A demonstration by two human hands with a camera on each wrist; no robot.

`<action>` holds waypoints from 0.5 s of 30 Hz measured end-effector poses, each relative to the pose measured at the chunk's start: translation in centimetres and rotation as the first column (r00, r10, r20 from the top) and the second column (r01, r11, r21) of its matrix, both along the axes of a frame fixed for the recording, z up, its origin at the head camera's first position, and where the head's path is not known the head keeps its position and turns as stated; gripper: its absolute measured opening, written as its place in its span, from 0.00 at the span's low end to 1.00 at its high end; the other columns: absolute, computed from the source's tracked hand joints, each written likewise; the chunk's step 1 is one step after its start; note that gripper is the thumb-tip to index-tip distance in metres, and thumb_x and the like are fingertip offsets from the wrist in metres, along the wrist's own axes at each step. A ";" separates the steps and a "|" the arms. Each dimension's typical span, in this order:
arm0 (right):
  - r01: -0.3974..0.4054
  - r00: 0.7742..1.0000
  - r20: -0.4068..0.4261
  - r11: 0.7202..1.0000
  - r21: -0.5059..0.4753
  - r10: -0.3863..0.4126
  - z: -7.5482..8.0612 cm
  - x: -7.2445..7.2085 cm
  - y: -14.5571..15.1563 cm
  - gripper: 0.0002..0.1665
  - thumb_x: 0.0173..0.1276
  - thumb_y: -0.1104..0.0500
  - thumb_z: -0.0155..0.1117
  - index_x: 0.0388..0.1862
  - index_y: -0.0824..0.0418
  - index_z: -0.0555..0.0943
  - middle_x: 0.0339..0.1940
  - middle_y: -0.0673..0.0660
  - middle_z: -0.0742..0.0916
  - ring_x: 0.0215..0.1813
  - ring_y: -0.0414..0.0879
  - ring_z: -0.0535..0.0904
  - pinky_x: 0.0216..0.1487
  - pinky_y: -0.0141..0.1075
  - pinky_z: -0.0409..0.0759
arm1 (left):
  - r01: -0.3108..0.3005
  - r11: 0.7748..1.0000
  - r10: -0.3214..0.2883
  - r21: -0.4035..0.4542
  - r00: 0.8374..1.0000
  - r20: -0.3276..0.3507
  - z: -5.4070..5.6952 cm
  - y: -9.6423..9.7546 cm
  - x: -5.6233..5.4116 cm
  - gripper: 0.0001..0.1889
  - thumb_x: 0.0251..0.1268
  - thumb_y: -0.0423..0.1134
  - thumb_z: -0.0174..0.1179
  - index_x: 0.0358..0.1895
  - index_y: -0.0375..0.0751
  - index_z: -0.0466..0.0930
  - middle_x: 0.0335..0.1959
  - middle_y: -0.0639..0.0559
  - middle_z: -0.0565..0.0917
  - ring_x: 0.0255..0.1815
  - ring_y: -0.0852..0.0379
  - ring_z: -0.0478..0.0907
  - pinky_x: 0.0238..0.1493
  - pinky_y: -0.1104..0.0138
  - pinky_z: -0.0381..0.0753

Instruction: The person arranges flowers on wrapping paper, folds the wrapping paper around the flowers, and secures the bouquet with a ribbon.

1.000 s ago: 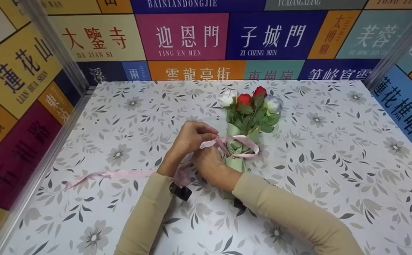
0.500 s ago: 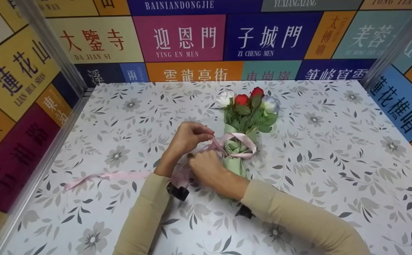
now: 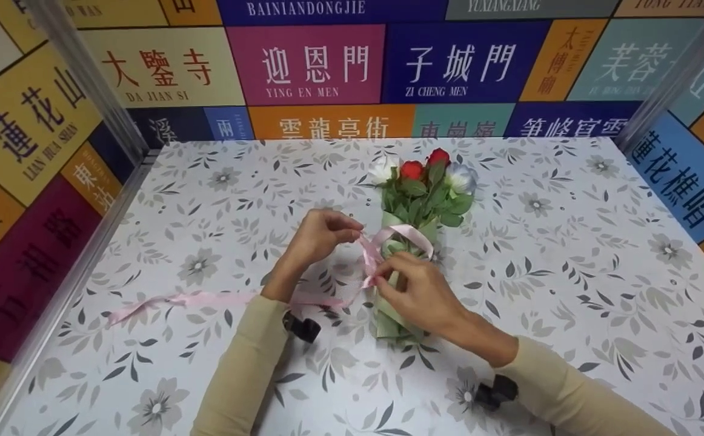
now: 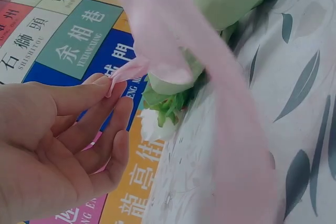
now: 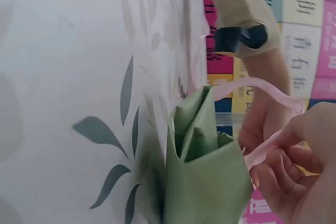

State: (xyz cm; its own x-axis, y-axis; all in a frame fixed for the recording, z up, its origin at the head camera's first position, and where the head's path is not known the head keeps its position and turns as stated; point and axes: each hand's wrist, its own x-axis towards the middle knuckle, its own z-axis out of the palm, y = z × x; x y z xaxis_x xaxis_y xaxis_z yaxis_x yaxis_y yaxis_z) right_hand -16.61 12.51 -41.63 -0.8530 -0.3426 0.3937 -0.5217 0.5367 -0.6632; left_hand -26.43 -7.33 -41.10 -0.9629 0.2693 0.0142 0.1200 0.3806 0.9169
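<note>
A bouquet in pale green wrapping paper (image 3: 391, 318) lies on the table, its flowers toward the back. Red roses (image 3: 412, 171), a white flower (image 3: 383, 171) and a pale blue one (image 3: 461, 180) show above green leaves. Around the wrap runs a pink ribbon (image 3: 403, 230), making a wide loop over its front. Left of the bouquet, my left hand (image 3: 320, 237) pinches one ribbon part between thumb and index finger; the left wrist view shows the gathered ribbon at these fingertips. My right hand (image 3: 428, 298), over the wrap, pinches another stretch of ribbon (image 5: 269, 142) with thumb and fingers.
A long ribbon tail (image 3: 206, 298) trails leftward across the patterned tablecloth (image 3: 164, 363), passing by the left forearm. Each wrist wears a black camera strap (image 3: 302, 327). Colourful lettered panels (image 3: 309, 63) stand behind and at the sides of the table.
My right hand has drawn back to the right from beside the left hand, over the wrap, with ribbon in its fingers. My left hand has stayed nearly in place.
</note>
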 end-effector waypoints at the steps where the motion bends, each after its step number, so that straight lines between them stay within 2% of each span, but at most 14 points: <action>1: 0.005 0.998 0.067 0.998 -0.069 0.000 0.0 0.0 0.6 0.06 0.65 0.66 0.67 0.35 0.55 0.86 0.36 0.51 0.86 0.28 0.39 0.78 0.29 0.29 0.78 | 0.006 1.000 -0.006 0.005 1.000 -0.005 -0.1 0.0 0.0 0.06 0.65 0.30 0.65 0.42 0.35 0.89 0.39 0.41 0.90 0.36 0.57 0.86 0.50 0.50 0.85; 4: 0.024 0.973 0.229 0.965 -0.263 0.038 0.0 0.0 2.1 0.07 0.66 0.70 0.63 0.36 0.60 0.84 0.44 0.55 0.85 0.32 0.42 0.79 0.28 0.32 0.80 | 0.017 1.000 -0.017 0.023 1.000 -0.010 -0.2 0.1 0.0 0.07 0.66 0.28 0.63 0.43 0.33 0.89 0.39 0.38 0.90 0.36 0.55 0.87 0.48 0.52 0.86; 6: 0.017 0.956 0.280 0.935 -0.355 0.089 -0.2 -0.1 3.0 0.05 0.66 0.72 0.61 0.37 0.66 0.82 0.50 0.60 0.84 0.34 0.44 0.80 0.26 0.35 0.81 | 0.020 0.999 -0.021 0.048 1.000 0.015 -0.2 0.2 0.0 0.08 0.68 0.28 0.61 0.45 0.31 0.87 0.41 0.36 0.89 0.36 0.54 0.88 0.45 0.56 0.87; 8: 0.008 0.944 0.306 0.914 -0.405 0.127 -0.5 -0.3 3.6 0.02 0.67 0.72 0.62 0.37 0.70 0.81 0.53 0.63 0.83 0.34 0.44 0.81 0.21 0.38 0.81 | 0.022 0.996 -0.027 0.082 0.998 0.062 -0.2 0.2 0.1 0.09 0.69 0.27 0.59 0.48 0.28 0.86 0.43 0.34 0.88 0.37 0.51 0.88 0.42 0.59 0.89; 10: 0.005 0.936 0.321 0.910 -0.415 0.142 -0.9 -0.5 4.0 0.03 0.67 0.69 0.66 0.36 0.70 0.81 0.54 0.62 0.83 0.34 0.44 0.82 0.20 0.40 0.80 | 0.022 0.994 -0.035 0.111 0.993 0.113 -0.2 0.3 0.1 0.10 0.70 0.26 0.57 0.50 0.27 0.84 0.45 0.34 0.87 0.38 0.49 0.89 0.39 0.62 0.89; 12: 0.001 0.939 0.318 0.919 -0.394 0.135 -1.2 -0.7 4.3 0.05 0.64 0.66 0.70 0.35 0.68 0.83 0.53 0.60 0.85 0.42 0.41 0.83 0.23 0.37 0.81 | 0.027 0.991 -0.047 0.133 0.988 0.150 -0.2 0.3 0.2 0.11 0.71 0.27 0.56 0.51 0.27 0.83 0.47 0.34 0.86 0.39 0.48 0.89 0.38 0.62 0.89; 15: -0.017 0.951 0.284 0.937 -0.348 0.123 -1.6 -0.9 4.6 0.05 0.61 0.63 0.75 0.31 0.63 0.85 0.50 0.57 0.86 0.50 0.40 0.82 0.28 0.33 0.82 | 0.034 0.990 -0.056 0.138 0.985 0.162 0.0 0.5 0.2 0.11 0.72 0.27 0.56 0.51 0.29 0.84 0.48 0.36 0.85 0.40 0.48 0.89 0.37 0.62 0.89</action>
